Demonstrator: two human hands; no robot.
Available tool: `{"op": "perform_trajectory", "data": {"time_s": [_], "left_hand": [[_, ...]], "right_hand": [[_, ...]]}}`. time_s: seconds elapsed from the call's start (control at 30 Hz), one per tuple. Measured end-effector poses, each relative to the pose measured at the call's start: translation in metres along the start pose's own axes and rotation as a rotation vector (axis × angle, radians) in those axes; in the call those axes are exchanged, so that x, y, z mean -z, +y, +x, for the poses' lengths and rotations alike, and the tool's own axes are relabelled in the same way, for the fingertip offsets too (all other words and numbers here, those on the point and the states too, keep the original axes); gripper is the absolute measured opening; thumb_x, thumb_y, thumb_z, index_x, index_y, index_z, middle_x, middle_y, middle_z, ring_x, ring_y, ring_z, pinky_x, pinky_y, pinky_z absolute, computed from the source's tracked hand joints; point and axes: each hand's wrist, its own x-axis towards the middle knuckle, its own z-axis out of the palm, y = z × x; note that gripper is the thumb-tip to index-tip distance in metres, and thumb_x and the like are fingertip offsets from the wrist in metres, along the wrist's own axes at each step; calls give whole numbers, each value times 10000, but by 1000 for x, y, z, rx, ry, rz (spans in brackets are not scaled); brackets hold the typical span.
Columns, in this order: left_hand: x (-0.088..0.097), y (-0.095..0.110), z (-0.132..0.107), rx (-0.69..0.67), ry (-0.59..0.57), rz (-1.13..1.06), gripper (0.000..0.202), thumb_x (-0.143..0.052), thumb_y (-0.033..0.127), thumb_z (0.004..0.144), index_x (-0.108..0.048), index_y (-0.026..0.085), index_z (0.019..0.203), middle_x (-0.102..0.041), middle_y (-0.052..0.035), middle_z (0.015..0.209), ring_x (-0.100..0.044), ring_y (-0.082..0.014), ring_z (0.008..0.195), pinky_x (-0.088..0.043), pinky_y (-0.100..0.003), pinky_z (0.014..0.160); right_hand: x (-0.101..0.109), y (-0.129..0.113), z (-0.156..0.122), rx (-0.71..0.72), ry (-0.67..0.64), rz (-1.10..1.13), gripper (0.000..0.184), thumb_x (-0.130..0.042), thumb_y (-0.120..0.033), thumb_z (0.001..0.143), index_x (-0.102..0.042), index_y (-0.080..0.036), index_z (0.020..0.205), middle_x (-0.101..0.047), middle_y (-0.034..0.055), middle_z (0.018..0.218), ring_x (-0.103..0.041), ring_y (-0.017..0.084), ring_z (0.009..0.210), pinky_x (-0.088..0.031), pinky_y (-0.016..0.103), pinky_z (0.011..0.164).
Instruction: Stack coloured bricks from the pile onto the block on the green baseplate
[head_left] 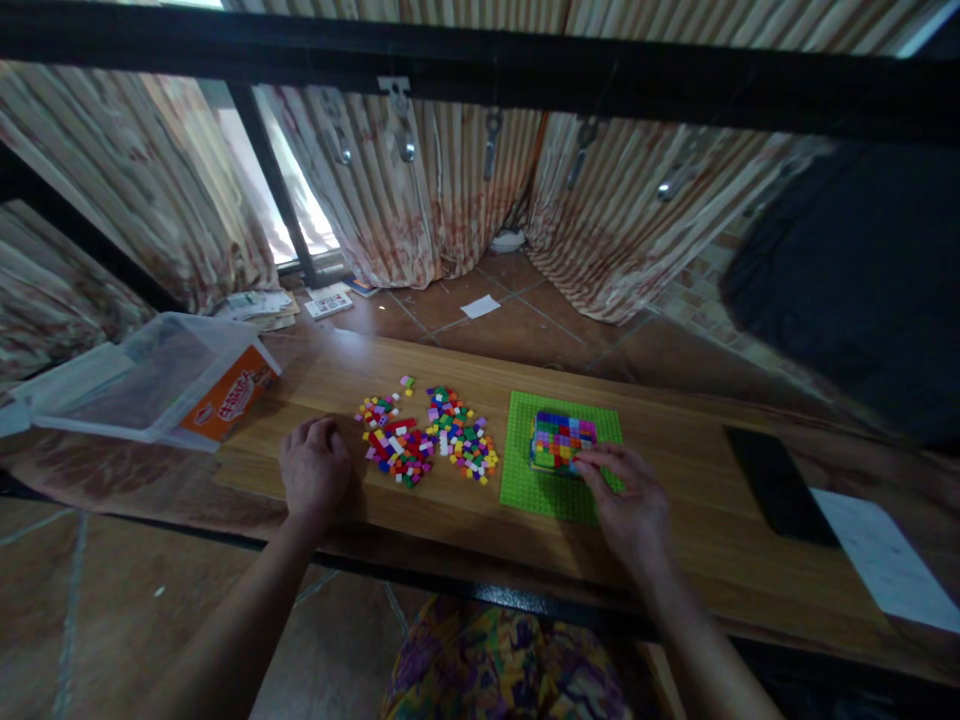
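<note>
A low block of multicoloured toy building bricks (555, 440) stands on a green studded baseplate (517, 490). My right hand (634, 500) reaches over the plate's right side, thumb and fingers pinched at the block's near right corner. A small reddish brick (580, 463) shows at those fingertips. My left hand (315, 468) rests on the wooden table with its fingers curled in, left of the loose bricks; the inside of that hand is hidden. Between my hands lie two loose heaps of small bricks, a left heap (401, 452) and a right heap (469, 440).
A clear plastic bin (142, 375) with an orange label stands at the table's left end. A black flat phone-like object (776, 485) and a white sheet (885, 555) lie at the right. A dark metal bar (480, 70) with hanging hooks crosses ahead, before striped curtains (465, 200).
</note>
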Motion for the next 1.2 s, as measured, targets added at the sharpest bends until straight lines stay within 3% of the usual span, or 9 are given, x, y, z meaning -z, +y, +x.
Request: {"op": "perform_trajectory", "data": {"time_s": [0.3,0.77,1.2], "left_hand": [[-1,-1,0,-2,9,-10,331,-416,281,842,-653,173,1047,-619,-132,1118,-532,-297,1056,-419,-439,959],[1,1,0,-12,6,5,345,-404,274,848,-660,157,1048,-630,-135,1105,-537,-294,1043,-422,-429,959],[0,0,-1,4,0,1,354,-404,278,857,-656,155,1072,-623,-142,1130,-530,-301,1070,-417,-432,966]], "right_hand": [[-13,8,4,-43,-21,-55,225,-633,-463,820,-754,-274,816,-618,70,1109,-518,255,1071,-404,462,927],[-23,10,4,-92,39,-36,205,-660,-431,783,-741,-244,770,-610,74,1095,-542,249,1044,-393,451,935],[-23,5,5,48,22,-181,240,-593,-404,848,-726,-232,746,-636,90,990,-546,257,992,-394,472,907]]}}
